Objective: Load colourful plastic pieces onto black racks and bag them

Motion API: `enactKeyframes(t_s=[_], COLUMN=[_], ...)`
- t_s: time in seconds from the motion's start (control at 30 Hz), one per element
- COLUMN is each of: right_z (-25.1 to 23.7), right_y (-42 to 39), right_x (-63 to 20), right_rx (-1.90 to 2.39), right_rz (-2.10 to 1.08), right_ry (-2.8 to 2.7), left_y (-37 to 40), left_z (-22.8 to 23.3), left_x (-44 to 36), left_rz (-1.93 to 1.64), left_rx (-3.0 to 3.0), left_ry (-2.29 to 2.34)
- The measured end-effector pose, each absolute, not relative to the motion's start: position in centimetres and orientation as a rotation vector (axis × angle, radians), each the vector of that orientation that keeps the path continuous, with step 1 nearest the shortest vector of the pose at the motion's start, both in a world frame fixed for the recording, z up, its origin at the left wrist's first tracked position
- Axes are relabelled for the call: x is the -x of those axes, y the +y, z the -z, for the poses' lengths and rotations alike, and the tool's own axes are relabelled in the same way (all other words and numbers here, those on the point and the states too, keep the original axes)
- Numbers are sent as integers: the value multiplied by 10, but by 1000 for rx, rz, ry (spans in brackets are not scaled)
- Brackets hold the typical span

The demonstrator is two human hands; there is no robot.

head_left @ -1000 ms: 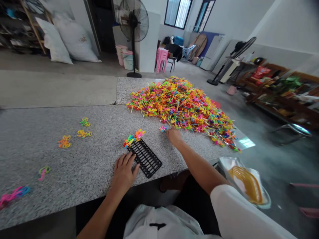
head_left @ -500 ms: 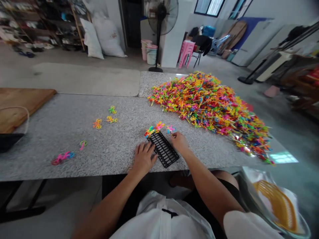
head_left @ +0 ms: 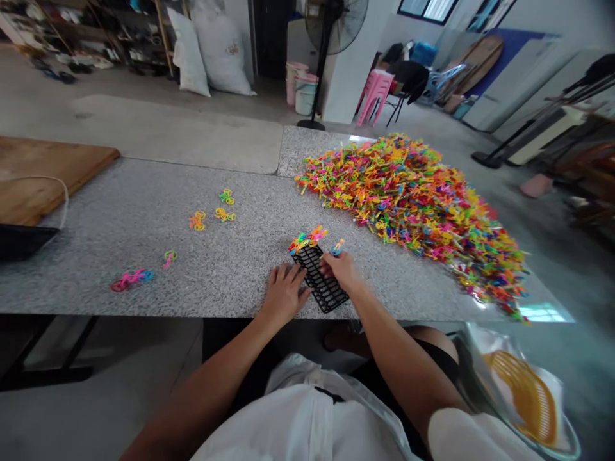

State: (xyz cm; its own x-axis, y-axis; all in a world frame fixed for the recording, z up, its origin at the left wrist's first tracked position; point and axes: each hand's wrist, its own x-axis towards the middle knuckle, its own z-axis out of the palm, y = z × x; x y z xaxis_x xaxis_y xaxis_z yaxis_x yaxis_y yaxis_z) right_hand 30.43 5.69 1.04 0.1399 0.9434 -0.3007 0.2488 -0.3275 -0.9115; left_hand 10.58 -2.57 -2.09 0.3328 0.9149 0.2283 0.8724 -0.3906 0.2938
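A black plastic grid rack (head_left: 314, 275) lies aslant near the table's front edge. Small bright plastic pieces (head_left: 307, 239) sit across its far end. My left hand (head_left: 283, 291) rests against the rack's left side, fingers stretched out and spread. Over the rack's right side is my right hand (head_left: 340, 270), its thumb and fingers pinched together. Whatever they grip is too small to make out. Just beyond its knuckles shows a blue and orange plastic piece (head_left: 337, 248); whether the hand touches it I cannot tell.
A large heap of multicoloured plastic pieces (head_left: 408, 198) covers the right of the speckled table (head_left: 230, 256). Several small clusters, such as a pink and blue one (head_left: 132, 278), lie at left. A wooden board (head_left: 52, 169) is at far left. A yellow basket (head_left: 523, 397) stands lower right.
My right hand has moved left from beside the rack to over its right part. My left hand stays at the rack's left edge. The whole view has shifted slightly.
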Motion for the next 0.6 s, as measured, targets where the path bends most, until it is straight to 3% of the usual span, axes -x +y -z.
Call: enactKeyframes(t_s=[0.13,0.37,0.6], right_z=[-4,5,12], right_y=[52,60,51], right_x=[-263,-249,-243], right_rx=[1576,1863,1975], right_rz=[-1316,-717,-476], right_ry=[-1162,-1614,-1775], left_y=[-26,-26,-26], left_z=[19,16,12], left_x=[-105,-102,-102], left_rz=[-500,-502,-487], left_rx=[-2462,-2432,-2399], left_ry=[1620,1536,1522])
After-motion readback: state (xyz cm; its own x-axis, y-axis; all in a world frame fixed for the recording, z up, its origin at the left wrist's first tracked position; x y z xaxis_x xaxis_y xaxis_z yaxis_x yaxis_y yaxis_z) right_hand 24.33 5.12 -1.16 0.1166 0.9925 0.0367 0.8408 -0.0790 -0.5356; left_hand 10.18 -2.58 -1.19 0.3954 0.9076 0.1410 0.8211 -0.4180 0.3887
